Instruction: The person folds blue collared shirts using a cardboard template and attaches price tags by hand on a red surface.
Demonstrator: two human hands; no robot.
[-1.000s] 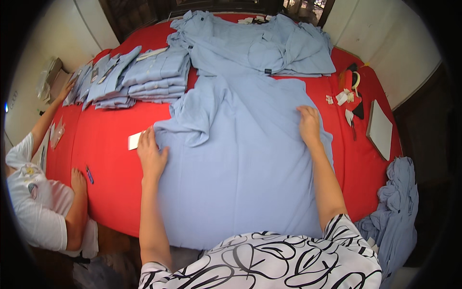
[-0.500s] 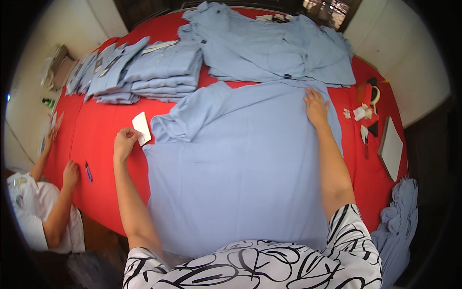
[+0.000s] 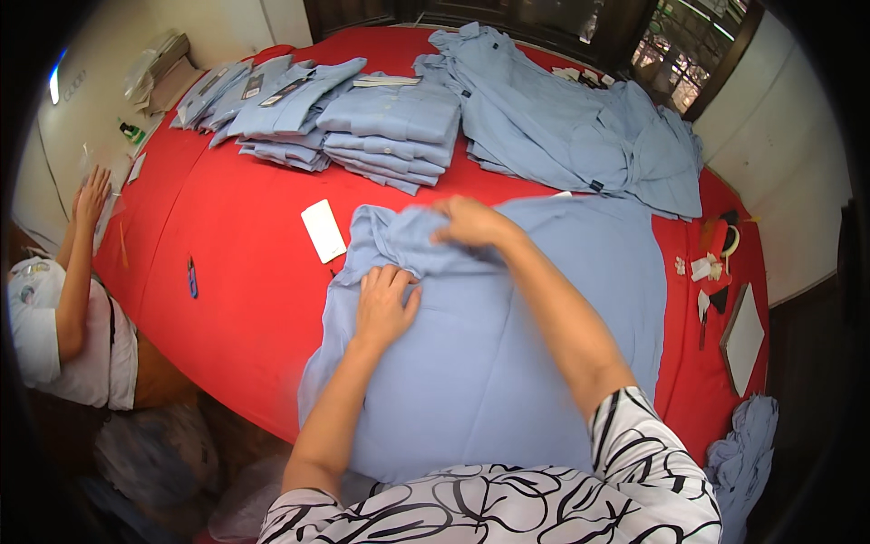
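A light blue shirt (image 3: 507,344) lies spread on the red cloth in front of me, its sleeve (image 3: 399,234) bunched at the upper left. My left hand (image 3: 388,306) rests on the fabric just below that sleeve, fingers lying on it and slightly bent. Motion smears the fingers of my right hand (image 3: 473,223), which is at the sleeve's upper right side; whether it grips cloth cannot be made out. Beside the sleeve, to the left, a white rectangular card (image 3: 323,231) lies on the red cloth.
Folded blue shirts (image 3: 390,136) stand in stacks at the far left, and unfolded ones (image 3: 571,118) lie heaped at the back. A blue pen-like tool (image 3: 192,277) lies left. Tape (image 3: 730,241) and a white board (image 3: 743,340) are right. Another person's hands (image 3: 91,195) touch clear plastic.
My left hand has left the white card and moved right onto the shirt. My right hand has swept left from the shirt's right side to the sleeve. The view has shifted.
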